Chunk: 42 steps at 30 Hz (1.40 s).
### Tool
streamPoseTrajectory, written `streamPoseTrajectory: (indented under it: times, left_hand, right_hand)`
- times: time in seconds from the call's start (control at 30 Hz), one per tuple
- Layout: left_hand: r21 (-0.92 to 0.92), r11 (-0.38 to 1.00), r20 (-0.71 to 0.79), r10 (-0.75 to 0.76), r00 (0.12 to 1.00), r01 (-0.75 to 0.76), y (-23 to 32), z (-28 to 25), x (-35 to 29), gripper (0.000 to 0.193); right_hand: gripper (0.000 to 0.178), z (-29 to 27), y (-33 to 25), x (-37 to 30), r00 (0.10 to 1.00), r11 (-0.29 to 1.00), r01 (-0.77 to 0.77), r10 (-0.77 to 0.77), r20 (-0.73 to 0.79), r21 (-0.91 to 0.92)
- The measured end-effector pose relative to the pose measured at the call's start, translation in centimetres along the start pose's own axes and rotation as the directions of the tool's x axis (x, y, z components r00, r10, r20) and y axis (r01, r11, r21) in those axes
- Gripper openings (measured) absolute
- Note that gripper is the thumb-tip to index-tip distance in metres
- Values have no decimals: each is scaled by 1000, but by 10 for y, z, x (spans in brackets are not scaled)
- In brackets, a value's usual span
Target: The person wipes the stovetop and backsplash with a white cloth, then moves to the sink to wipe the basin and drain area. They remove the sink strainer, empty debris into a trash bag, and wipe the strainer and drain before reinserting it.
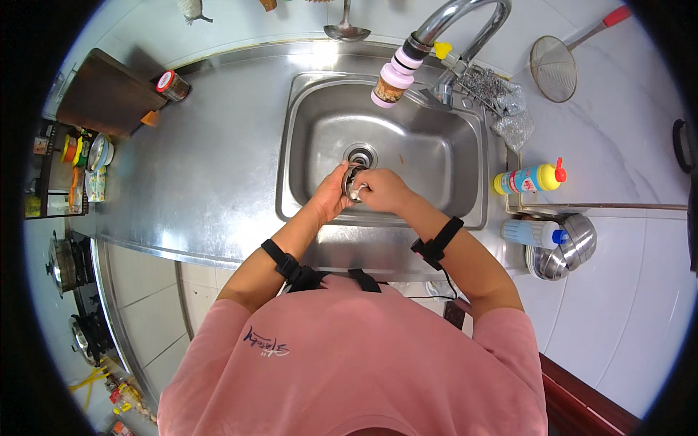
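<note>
Over the near side of the steel sink (286, 182), my left hand (333, 195) grips a small round metal cup-like piece, perhaps a sink strainer (349, 176), tilted with its rim facing right. My right hand (386, 190) is closed, its fingertips at the piece's opening. Something whitish shows by those fingertips, too small to make out. Just beyond the hands lies the dark round drain (360, 155) in the sink floor. Above the basin hangs the chrome faucet (454, 16) with a pink filter head (396, 73); no running water shows.
A steel counter (196, 160) stretches left, bearing a red-lidded jar (173, 85) and a cutting board (109, 93). Right of the sink are a yellow bottle (529, 179), a blue-capped bottle (533, 233), steel bowls (579, 240) and scouring mesh (515, 129). A skimmer (553, 69) hangs at upper right.
</note>
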<state>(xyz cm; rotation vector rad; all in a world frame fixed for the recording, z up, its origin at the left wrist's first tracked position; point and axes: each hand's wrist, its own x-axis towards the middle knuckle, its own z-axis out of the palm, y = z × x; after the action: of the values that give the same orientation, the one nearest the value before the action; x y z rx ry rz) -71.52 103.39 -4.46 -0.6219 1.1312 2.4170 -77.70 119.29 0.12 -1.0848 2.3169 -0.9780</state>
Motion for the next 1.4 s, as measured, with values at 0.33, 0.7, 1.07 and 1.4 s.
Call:
streamPoseTrajectory:
  times: [0.33,0.7,1.07,1.4]
  left_hand:
    - [-228,973,91,-7,996,28,14,-6,18,57]
    - [-89,987,-19,134,991,-135,8,-6,32,47]
    - [5,995,-310,92,946,-95,-13,-15,36,43]
    - [-254,954,-385,-253,887,162,-45,-34,63,51]
  right_hand:
    - [10,-43,56,-16,873,226,-202,482,70,953]
    - [33,9,14,9,991,948,39,-78,-113,-316]
    - [26,39,60,30,862,418,-479,389,325,772]
    - [28,46,91,23,948,895,-315,278,156,317]
